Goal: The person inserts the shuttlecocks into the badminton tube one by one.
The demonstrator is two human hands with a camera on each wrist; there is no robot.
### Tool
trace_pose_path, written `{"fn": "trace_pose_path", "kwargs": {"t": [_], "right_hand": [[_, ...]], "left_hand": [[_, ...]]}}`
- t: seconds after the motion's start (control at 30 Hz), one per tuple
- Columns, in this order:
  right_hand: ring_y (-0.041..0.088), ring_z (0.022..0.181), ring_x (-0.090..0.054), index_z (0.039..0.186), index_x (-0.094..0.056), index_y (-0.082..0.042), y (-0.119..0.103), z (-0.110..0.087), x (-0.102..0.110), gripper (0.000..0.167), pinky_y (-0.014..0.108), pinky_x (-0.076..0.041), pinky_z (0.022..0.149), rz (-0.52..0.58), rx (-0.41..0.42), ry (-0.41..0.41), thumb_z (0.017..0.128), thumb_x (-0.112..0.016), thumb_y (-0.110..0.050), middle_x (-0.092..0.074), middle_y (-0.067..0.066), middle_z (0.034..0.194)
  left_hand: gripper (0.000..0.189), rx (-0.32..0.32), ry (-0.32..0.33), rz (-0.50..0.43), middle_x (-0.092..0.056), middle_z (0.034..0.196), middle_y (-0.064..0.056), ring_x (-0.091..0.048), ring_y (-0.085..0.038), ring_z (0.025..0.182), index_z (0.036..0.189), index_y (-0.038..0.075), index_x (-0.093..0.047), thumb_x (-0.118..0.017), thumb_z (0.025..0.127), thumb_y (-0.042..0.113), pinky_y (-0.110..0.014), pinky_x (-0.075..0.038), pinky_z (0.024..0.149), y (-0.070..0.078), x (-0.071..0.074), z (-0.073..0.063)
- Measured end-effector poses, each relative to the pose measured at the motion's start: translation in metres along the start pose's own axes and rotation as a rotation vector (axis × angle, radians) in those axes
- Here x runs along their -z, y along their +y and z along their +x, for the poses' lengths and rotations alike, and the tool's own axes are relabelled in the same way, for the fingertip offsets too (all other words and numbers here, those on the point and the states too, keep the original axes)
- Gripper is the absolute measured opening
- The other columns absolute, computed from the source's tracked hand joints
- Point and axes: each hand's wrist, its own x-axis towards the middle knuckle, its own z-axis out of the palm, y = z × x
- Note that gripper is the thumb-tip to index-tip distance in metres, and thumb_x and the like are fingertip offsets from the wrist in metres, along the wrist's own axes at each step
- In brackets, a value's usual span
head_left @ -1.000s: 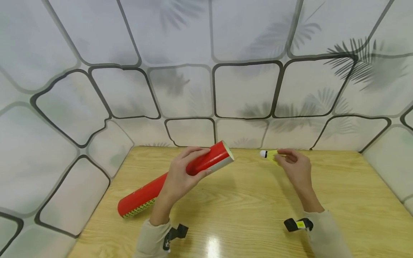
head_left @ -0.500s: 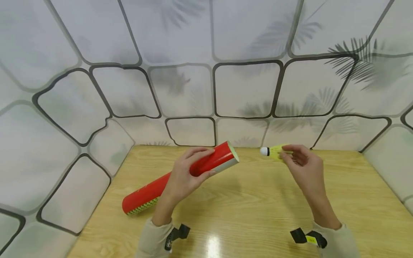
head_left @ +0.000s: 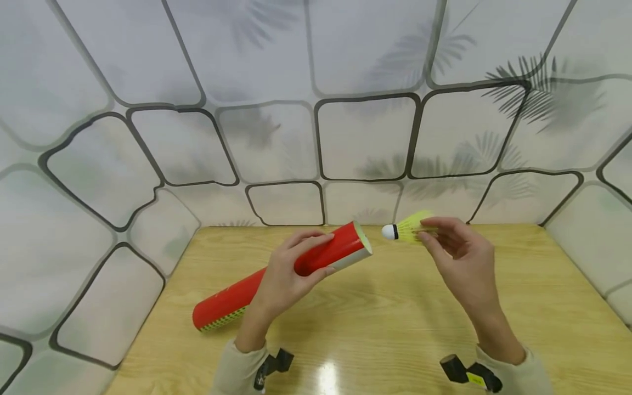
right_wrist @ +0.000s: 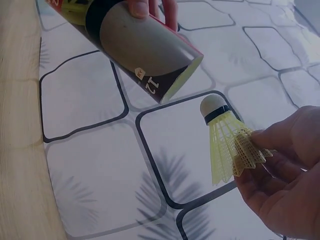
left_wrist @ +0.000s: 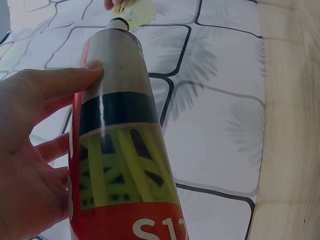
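Observation:
My left hand [head_left: 288, 269] grips a red shuttlecock tube [head_left: 232, 296] near its upper end, thumb on one side and fingers over the other. The tube tilts, its uncapped mouth raised and facing right. In the left wrist view the tube [left_wrist: 125, 165] shows a grey band, a dark stripe and a yellow-green patterned section. My right hand [head_left: 464, 258] pinches a yellow shuttlecock [head_left: 410, 227] by its skirt, the white cork with its black band pointing left at the tube's mouth. A small gap separates cork and mouth, seen in the right wrist view between shuttlecock [right_wrist: 227, 140] and tube [right_wrist: 145, 50].
Below the hands lies a light wooden table [head_left: 375, 329]. Pale walls [head_left: 365, 137] with dark stone-like outlines and leaf prints rise behind it and at both sides. Each sleeve carries a black wrist camera, the left camera [head_left: 274, 365] and the right camera [head_left: 469, 373].
The shuttlecock in my right hand first rises and levels out, then moves left toward the tube's mouth. My left hand and the tube shift slightly right. The head view turns a little.

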Motion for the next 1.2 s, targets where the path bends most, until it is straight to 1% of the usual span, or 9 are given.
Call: {"fn": "trace_pose_path", "kwargs": {"t": [0.07,0.23,0.47,0.63,0.87,1.2], "right_hand": [[0.009,0.088,-0.071,0.113,-0.072,0.005,-0.003,-0.001,-0.002,0.024,0.017,-0.055,0.080,0.003,0.039,-0.016,0.090,-0.070,0.014,-0.072,0.006,0.101],[0.009,0.090,-0.070,0.113,-0.072,0.003,-0.007,-0.005,-0.010,0.026,0.016,-0.054,0.082,-0.017,0.092,-0.031,0.091,-0.067,0.016,-0.071,0.009,0.101],[0.009,0.092,-0.069,0.112,-0.073,0.001,-0.008,-0.012,-0.020,0.031,0.016,-0.054,0.083,-0.005,0.162,-0.063,0.088,-0.066,0.020,-0.072,0.008,0.102],[0.007,0.097,-0.069,0.112,-0.074,-0.003,-0.010,-0.013,-0.025,0.033,0.017,-0.053,0.085,-0.030,0.198,-0.105,0.088,-0.068,0.019,-0.073,0.006,0.106],[0.008,0.101,-0.069,0.113,-0.075,-0.008,-0.011,-0.017,-0.029,0.035,0.017,-0.052,0.089,-0.081,0.216,-0.149,0.087,-0.071,0.016,-0.075,0.002,0.107],[0.012,0.102,-0.070,0.112,-0.075,-0.009,-0.011,-0.020,-0.034,0.034,0.020,-0.054,0.088,-0.075,0.189,-0.212,0.089,-0.071,0.014,-0.075,0.000,0.109]], "left_hand": [[0.051,-0.003,-0.001,-0.005,-0.059,0.135,0.006,-0.059,-0.016,0.116,0.135,0.022,-0.068,-0.085,0.087,0.018,-0.035,-0.058,0.088,0.002,0.000,0.000],[0.050,-0.026,-0.003,-0.020,-0.059,0.135,0.005,-0.060,-0.016,0.116,0.135,0.021,-0.068,-0.084,0.088,0.018,-0.035,-0.058,0.089,0.006,-0.002,0.000],[0.051,-0.061,-0.017,-0.029,-0.059,0.135,0.001,-0.061,-0.019,0.116,0.136,0.019,-0.068,-0.084,0.088,0.017,-0.036,-0.058,0.088,0.009,-0.005,0.000],[0.050,-0.070,-0.018,-0.026,-0.060,0.135,0.001,-0.061,-0.019,0.116,0.136,0.018,-0.068,-0.084,0.088,0.017,-0.037,-0.058,0.088,0.012,-0.007,0.000],[0.050,-0.085,-0.018,-0.024,-0.060,0.134,0.001,-0.062,-0.019,0.116,0.136,0.019,-0.068,-0.084,0.088,0.019,-0.036,-0.058,0.089,0.013,-0.010,-0.001],[0.050,-0.125,-0.013,-0.041,-0.061,0.133,0.000,-0.061,-0.019,0.117,0.135,0.018,-0.068,-0.085,0.087,0.018,-0.036,-0.057,0.091,0.016,-0.012,0.000]]}}
